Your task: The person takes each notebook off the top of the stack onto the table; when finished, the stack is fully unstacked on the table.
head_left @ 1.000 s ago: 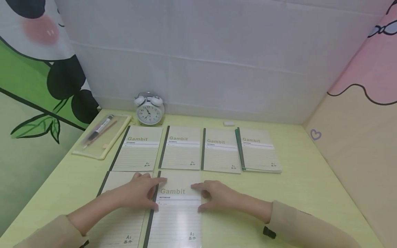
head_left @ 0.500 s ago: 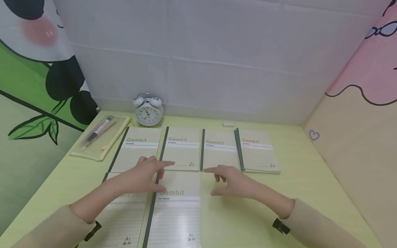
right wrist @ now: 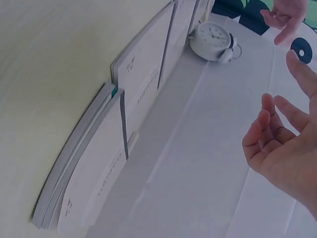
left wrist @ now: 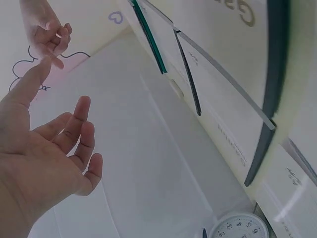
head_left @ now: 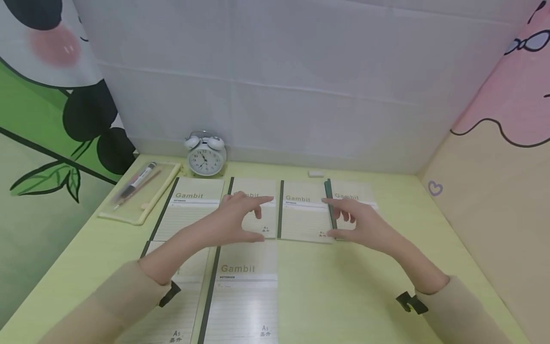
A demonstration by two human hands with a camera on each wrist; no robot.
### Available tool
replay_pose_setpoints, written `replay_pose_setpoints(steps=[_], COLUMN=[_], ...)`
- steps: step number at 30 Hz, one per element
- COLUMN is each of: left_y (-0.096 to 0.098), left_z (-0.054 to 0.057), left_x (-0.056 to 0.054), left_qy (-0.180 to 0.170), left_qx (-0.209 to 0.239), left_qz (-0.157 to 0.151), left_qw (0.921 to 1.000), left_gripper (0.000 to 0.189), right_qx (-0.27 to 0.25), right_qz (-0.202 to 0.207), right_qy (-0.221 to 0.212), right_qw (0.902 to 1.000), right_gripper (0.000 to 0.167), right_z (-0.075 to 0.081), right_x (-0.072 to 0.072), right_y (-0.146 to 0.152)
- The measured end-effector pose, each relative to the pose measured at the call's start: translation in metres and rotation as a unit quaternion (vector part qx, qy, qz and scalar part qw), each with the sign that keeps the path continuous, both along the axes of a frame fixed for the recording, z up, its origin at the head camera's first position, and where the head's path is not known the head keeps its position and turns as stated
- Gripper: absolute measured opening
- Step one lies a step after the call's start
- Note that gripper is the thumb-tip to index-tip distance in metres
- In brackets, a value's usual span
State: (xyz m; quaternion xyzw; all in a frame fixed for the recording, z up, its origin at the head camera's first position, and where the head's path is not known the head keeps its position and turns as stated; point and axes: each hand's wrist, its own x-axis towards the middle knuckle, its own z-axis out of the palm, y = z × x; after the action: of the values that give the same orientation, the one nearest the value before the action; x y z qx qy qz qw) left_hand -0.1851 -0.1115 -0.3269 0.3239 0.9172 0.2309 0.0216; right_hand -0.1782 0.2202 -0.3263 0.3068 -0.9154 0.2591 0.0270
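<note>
Pale Gambit notebooks with dark spines lie in two rows on the table. In the head view my left hand (head_left: 236,217) hovers with spread fingers over the back row's second notebook (head_left: 253,185), partly covering it. My right hand (head_left: 365,224) is likewise raised, over the rightmost notebook pile (head_left: 354,185). Between the hands the third notebook (head_left: 302,217) shows its cover. In front lie another notebook (head_left: 249,298) and, left of it, one (head_left: 186,306) partly behind my left forearm. Both wrist views show the hands holding nothing. The right wrist view shows the pile (right wrist: 91,173) is stacked, with slightly fanned edges.
At the back stand a white alarm clock (head_left: 206,156) and, farther right, a small white eraser (head_left: 315,174). A yellow-edged clear pouch (head_left: 167,191) with pens lies at the left. The back row's first notebook (head_left: 189,217) is beside it. A white sheet (head_left: 301,95) hangs behind.
Both hands have left the sides of the front-row notebook, rising and moving away to the right over the back row. The notebooks stay where they lie.
</note>
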Motion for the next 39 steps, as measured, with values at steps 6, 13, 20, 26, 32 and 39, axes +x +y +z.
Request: replay_pose_setpoints(steps=[6,13,20,26,32,39], left_y=[0.032,0.071,0.103,0.13,0.156,0.175], left_z=[0.004,0.004,-0.008,-0.025,-0.043,-0.064], left_x=[-0.016,-0.035,-0.056,-0.07,-0.074,-0.086], left_qy=[0.001,-0.009,-0.031,-0.049,-0.054,-0.055], left_qx=[0.021,0.047,0.068,0.065,0.038,0.031], left_qz=[-0.014,-0.023,-0.046,-0.044,-0.021,-0.003], left_qw=[0.9997,0.9986,0.9962,0.9957,0.9976,0.998], left_gripper=[0.086,0.088,0.091,0.09,0.095,0.104], right_qx=[0.001,-0.013,-0.036,-0.058,-0.077,-0.069], right_qz=[-0.028,-0.065,-0.101,-0.132,-0.135,-0.114], right_qy=[0.053,0.085,0.065,0.033,-0.006,-0.049], right_qw=[0.9982,0.9942,0.9921,0.9889,0.9878,0.9899], right_gripper=[0.068,0.067,0.062,0.064,0.068,0.072], right_z=[0.007,0.008,-0.001,-0.014,-0.03,-0.051], right_x=[-0.011,-0.028,-0.041,-0.054,-0.063,-0.074], right_y=[0.031,0.067,0.094,0.116,0.13,0.144])
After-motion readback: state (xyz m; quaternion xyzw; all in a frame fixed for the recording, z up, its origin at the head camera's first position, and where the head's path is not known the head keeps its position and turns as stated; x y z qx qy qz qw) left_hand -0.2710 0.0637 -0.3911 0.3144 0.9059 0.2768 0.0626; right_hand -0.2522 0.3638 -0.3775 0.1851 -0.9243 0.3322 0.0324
